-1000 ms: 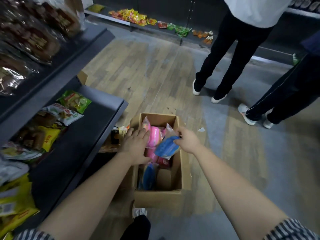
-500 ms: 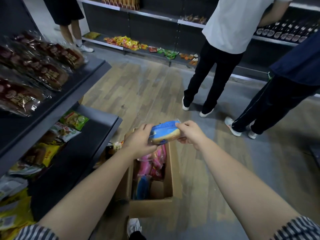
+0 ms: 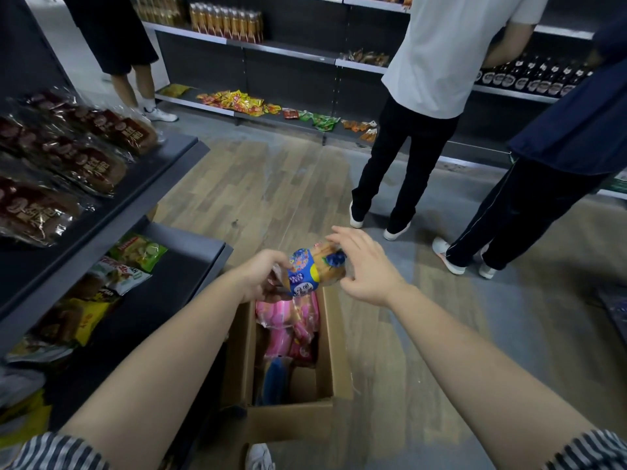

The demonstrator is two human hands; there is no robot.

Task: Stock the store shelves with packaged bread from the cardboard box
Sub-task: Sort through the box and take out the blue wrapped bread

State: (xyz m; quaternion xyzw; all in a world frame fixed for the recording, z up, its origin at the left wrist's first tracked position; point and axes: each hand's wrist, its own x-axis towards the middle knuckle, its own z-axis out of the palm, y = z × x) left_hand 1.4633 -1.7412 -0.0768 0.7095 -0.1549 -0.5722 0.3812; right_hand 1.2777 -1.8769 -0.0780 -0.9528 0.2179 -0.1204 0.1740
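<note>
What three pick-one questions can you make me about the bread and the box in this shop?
1. Where is the blue bread packet?
A) lying on the floor
B) held in the air, out of the cardboard box
C) on the top shelf

2. What colour are the packets at the far end of the cardboard box?
A) pink
B) green
C) black

3. How is the cardboard box?
A) taped shut
B) tipped on its side
C) open on top

Answers:
1 B: the left hand grips one end of it, up by the far end of the cardboard box.
2 A: the pink packets fill that end.
3 C: you can look straight down at what is inside.
</note>
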